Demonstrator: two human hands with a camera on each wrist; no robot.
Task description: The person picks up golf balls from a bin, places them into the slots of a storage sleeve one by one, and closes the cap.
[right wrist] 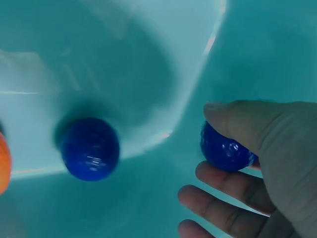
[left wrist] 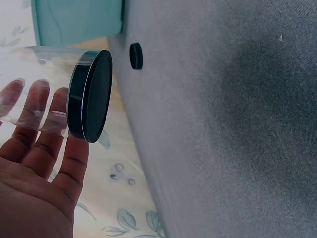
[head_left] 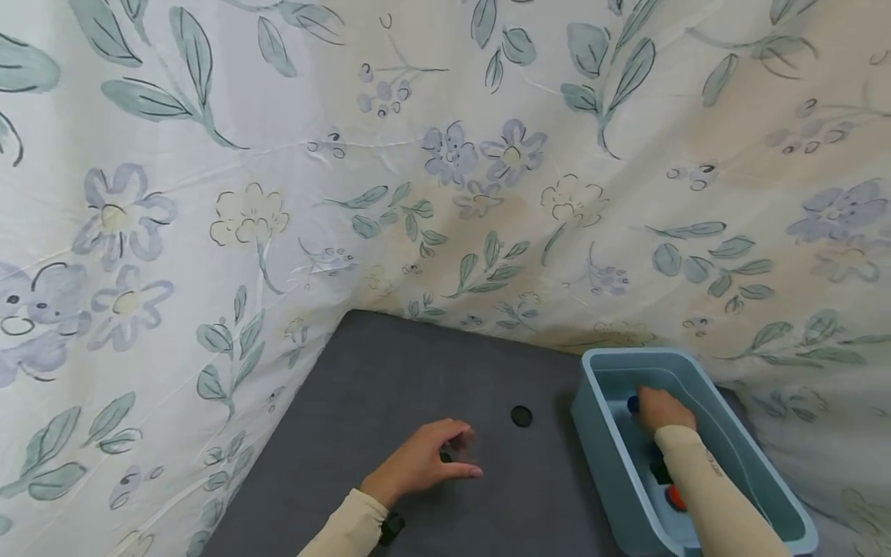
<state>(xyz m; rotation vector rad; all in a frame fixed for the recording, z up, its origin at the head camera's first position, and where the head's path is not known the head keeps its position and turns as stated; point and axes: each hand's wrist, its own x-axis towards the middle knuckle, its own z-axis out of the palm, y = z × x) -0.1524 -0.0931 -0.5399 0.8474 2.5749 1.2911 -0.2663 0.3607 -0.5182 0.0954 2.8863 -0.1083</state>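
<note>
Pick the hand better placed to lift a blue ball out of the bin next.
Right, most likely: the right hand is already inside the bin, pinching a blue ball. The left hand is outside the bin, occupied holding a clear container.

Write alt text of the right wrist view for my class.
A right hand pinches a blue ball inside a bin; another blue ball lies apart, and an orange object is cut off at the picture's left edge.
</note>
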